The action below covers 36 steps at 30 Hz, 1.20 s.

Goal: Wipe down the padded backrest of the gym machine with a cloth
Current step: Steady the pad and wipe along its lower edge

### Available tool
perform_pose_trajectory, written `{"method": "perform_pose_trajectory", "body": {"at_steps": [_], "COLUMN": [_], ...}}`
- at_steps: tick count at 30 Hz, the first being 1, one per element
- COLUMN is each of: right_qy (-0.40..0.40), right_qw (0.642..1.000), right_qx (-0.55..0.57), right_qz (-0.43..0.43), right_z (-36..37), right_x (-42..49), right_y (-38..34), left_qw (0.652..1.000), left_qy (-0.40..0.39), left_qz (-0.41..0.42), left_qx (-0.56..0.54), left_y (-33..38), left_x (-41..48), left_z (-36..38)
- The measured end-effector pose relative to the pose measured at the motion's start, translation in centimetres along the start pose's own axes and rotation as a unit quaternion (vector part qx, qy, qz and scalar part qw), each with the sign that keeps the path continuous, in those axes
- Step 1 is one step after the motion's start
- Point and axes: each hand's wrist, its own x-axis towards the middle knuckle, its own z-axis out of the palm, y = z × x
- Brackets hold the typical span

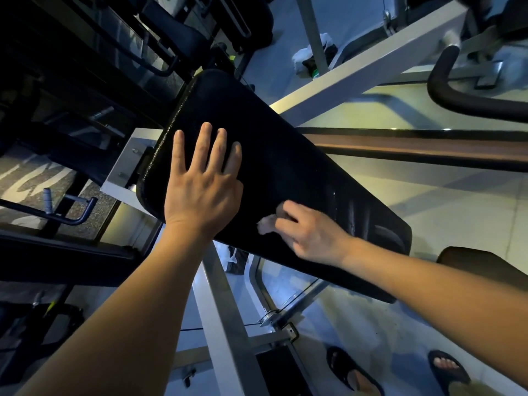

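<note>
Forearms reached in from the near edge onto the padded backrest (285,155), which ran tilted from far left to near right across the middle of the view. Left hand (203,178) lay flat on the pad's far half, fingers straight and spread. Right hand (311,232) was on the near half, fingers curled over a small pale cloth (266,224) pressed to the pad; blur hid the exact grip.

Judgement: wiping was in hand and partway done, since pale streaks (350,212) marked only the stretch just right of the cloth. The next move would call for strokes carried toward the far end. The left hand lay on that ground and would need lifting or shifting.

Noted around: white frame beam (357,72) behind the pad, brown rail (428,148) to the right, black curved handle (457,95) far right, a pale heap (307,57) on the far floor, sandalled feet (351,372) near right. None lay across the pad's face.
</note>
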Motion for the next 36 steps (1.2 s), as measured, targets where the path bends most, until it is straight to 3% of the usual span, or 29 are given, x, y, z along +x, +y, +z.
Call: {"method": "perform_pose_trajectory", "body": {"at_steps": [2,4,6,9,11,14,18,20,22,25,29,33,36], "right_qy": [0.064,0.164,0.199,0.184,0.117,0.045,0.105,0.157,0.181,0.149,0.111,0.214,0.205], "right_qw": [0.994,0.958,0.934,0.958,0.981,0.971,0.915,0.908,0.909,0.924,0.951,0.904,0.902], "right_qx": [-0.012,-0.001,0.004,0.014,0.039,0.090,0.154,0.159,0.132,0.097,0.044,0.043,0.048], "right_qz": [0.086,0.235,0.297,0.217,0.153,0.216,0.357,0.355,0.352,0.339,0.285,0.367,0.377], "right_z": [-1.3,-2.3,-1.9,0.1,0.6,0.1,-2.4,-2.4,-1.3,0.7,0.7,-1.7,-1.1], "right_x": [1.1,3.2,4.1,1.8,-1.5,-4.1,-3.0,-1.8,-1.0,-2.1,-3.5,-1.1,-0.4], "right_y": [2.4,4.4,4.6,1.0,-1.2,-0.9,0.1,0.8,1.4,1.5,2.8,6.2,6.7], "left_qw": [1.000,1.000,1.000,1.000,1.000,0.999,0.998,0.997,0.995,0.992,0.991,0.992,0.991], "left_qy": [0.001,0.001,-0.002,-0.010,-0.017,-0.029,0.010,0.032,0.006,-0.067,-0.055,-0.051,-0.057], "left_qz": [0.000,-0.001,0.000,0.007,0.012,-0.001,-0.026,0.018,0.060,0.101,0.119,0.113,0.117], "left_qx": [-0.004,-0.007,-0.004,0.005,0.010,0.021,-0.051,-0.072,-0.083,-0.037,-0.009,-0.018,-0.019], "left_y": [0.1,0.0,-0.1,0.1,0.2,0.4,2.6,4.8,6.9,8.7,8.5,8.5,8.5], "left_x": [0.0,0.0,0.0,0.0,0.1,0.2,0.8,1.1,0.9,-0.3,-0.6,-0.4,-0.5], "left_z": [0.0,-0.1,-0.1,-0.2,-0.3,-0.6,-0.5,0.1,0.8,2.5,3.7,3.6,3.6]}}
